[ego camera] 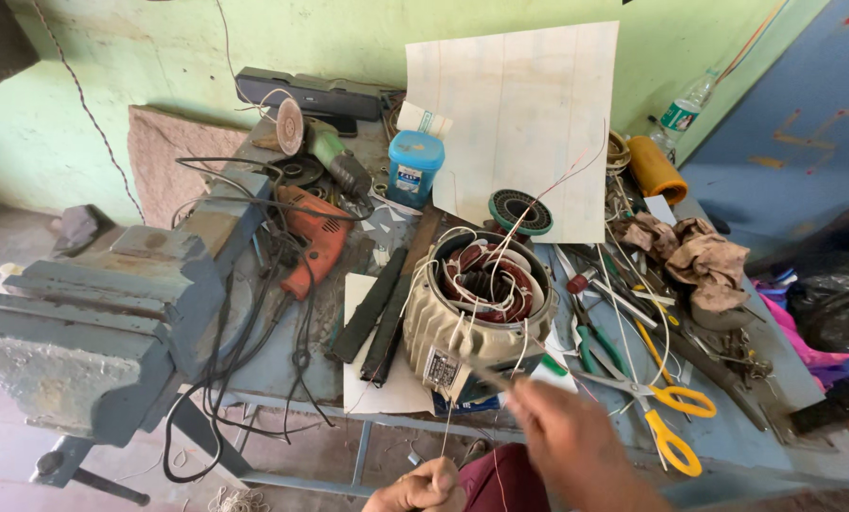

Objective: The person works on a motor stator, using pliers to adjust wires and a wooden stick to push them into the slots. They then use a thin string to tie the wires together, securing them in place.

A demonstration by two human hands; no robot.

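A grey motor stator housing (443, 327) with copper windings and white sleeved leads stands on the metal workbench (282, 365) near its front edge. My right hand (567, 436) hovers just in front of it, blurred, fingers pinched on a thin tool or wire that points at the housing. My left hand (423, 485) is low at the bench's front, closed around a thin pale string (450, 417) that runs up to the windings.
A heavy bench vise (92, 322) sits at the left. An orange drill (315, 237), an angle grinder (325, 152) and tangled black cables lie behind. Yellow-handled scissors (666, 417), green pliers (600, 346), rags (695, 256), a blue tub (415, 166) and a large paper sheet (529, 123) crowd the right.
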